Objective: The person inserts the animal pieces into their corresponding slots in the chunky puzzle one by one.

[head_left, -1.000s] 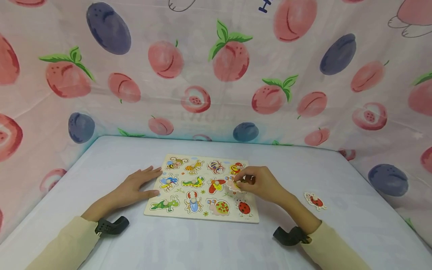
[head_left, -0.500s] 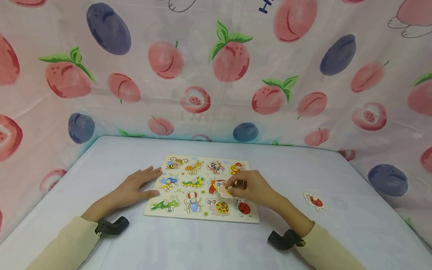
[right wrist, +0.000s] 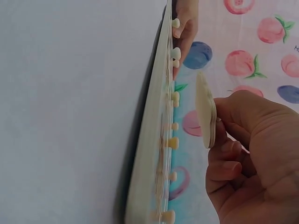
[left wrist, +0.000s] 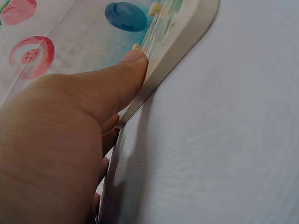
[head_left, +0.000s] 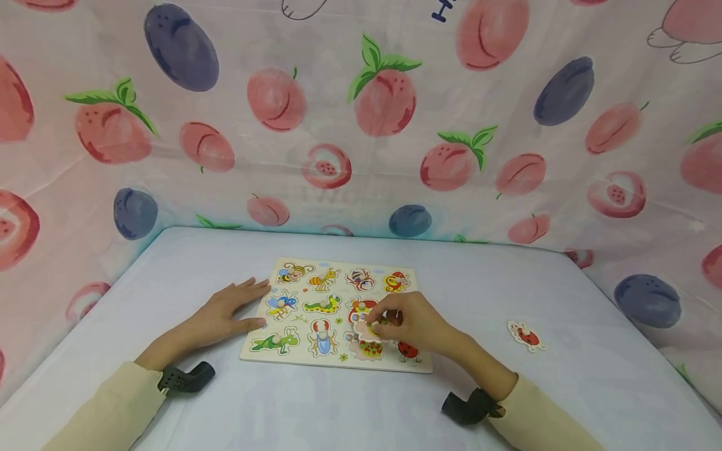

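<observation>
A wooden peg puzzle board (head_left: 299, 357) printed with insects lies flat on the white table. My left hand (head_left: 228, 310) rests at the board's left edge, fingers spread; in the left wrist view its thumb (left wrist: 126, 72) touches the rim. Between thumb and fingertips my right hand (head_left: 414, 321) pinches a pink snail puzzle piece (head_left: 363, 329). The right wrist view has this piece (right wrist: 205, 112) edge-on, raised above the board and apart from it. Below it, the printed snail picture (head_left: 370, 352) in the bottom row is partly covered. Several knobbed pieces sit in the board.
A ladybug puzzle piece (head_left: 527, 336) lies on the table to the right of the board. Behind the table hangs a fruit-patterned cloth (head_left: 361, 188). Each wrist wears a black camera mount (head_left: 468, 407).
My right hand has carried the snail piece left and toward the front of the board, from the right end of the middle row to over the printed snail. My left hand stays put.
</observation>
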`<state>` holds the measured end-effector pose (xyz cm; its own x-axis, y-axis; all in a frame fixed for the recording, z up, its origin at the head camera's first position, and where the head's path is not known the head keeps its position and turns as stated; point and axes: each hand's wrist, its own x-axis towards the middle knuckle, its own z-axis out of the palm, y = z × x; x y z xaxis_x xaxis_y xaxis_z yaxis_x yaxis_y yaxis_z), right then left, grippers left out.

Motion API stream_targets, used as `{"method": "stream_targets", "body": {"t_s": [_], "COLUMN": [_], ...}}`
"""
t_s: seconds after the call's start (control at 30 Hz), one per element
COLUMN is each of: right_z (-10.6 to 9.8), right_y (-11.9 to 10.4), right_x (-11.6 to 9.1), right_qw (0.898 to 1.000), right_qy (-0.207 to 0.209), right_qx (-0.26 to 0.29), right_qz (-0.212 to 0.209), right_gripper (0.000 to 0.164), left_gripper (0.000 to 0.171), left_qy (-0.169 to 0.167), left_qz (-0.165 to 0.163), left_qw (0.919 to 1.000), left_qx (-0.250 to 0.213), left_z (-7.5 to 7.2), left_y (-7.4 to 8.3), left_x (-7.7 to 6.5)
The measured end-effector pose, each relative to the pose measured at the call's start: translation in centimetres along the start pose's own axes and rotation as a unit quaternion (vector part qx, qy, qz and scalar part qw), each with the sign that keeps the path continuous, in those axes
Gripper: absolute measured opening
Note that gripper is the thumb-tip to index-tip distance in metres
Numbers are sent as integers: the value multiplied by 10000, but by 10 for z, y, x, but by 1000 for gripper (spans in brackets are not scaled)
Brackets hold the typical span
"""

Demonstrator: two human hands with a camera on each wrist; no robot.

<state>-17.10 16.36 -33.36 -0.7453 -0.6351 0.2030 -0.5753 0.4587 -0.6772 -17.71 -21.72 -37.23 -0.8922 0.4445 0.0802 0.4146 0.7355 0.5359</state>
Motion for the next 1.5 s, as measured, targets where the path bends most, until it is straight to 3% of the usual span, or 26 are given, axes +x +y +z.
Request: {"method": "stream_targets", "body": {"t_s": [1.5], "right_z": [16], "right_y": [-3], "right_x": [-1], "right_qw": [9982], "right_qy": [-547], "right_qx": [-87], "right_qz": [236], "right_gripper": [13], "left_gripper": [75], "left_qy": [-30], "left_qz": [-123], "left_qw": [9999], "left_qx": [-27], "left_z": [0], "left_y": [1], "left_x": [-1]}}
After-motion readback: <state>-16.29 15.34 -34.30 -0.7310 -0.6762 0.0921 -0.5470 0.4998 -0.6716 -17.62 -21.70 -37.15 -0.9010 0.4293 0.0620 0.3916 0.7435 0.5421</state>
